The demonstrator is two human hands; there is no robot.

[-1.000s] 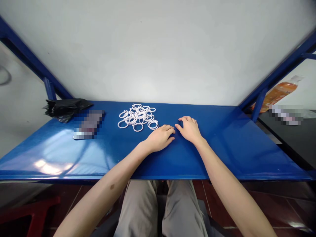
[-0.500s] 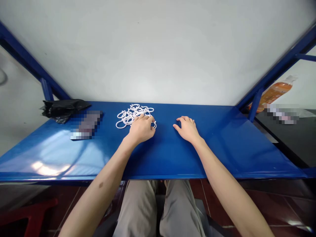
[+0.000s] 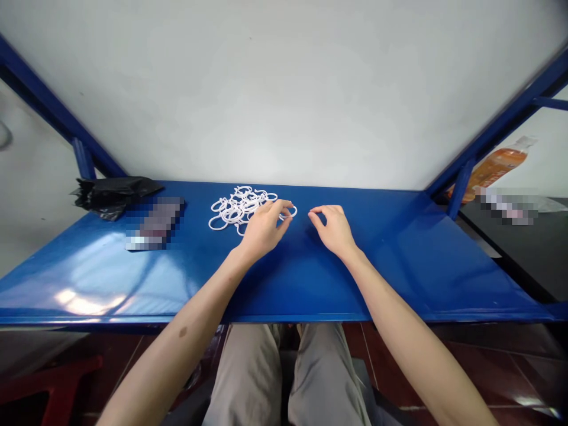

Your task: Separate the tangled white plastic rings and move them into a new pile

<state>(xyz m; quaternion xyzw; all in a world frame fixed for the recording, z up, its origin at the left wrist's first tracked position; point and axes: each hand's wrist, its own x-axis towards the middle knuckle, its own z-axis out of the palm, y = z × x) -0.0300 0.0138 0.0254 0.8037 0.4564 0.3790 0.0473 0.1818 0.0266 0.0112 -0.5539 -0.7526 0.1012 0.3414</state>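
My left hand (image 3: 265,228) is closed in a pinch on a white plastic ring (image 3: 295,210), which pokes out past the fingertips. Just left of that hand, a loose pile of white plastic rings (image 3: 233,210) lies on the blue table (image 3: 302,278); the hand covers its right end. Across a small gap from the held ring is my right hand (image 3: 335,228). Its thumb and forefinger are drawn together, with nothing visible between them.
A crumpled black plastic bag (image 3: 113,195) and a blurred-out flat object (image 3: 157,225) lie at the table's left. Blue metal bars (image 3: 461,186) rise at both sides before a pale wall (image 3: 284,89). An orange-labelled bottle (image 3: 497,168) is at the far right.
My left hand has shifted right from the pile, with a ring now showing in its fingers. My right hand's spread fingers have drawn together and moved slightly left.
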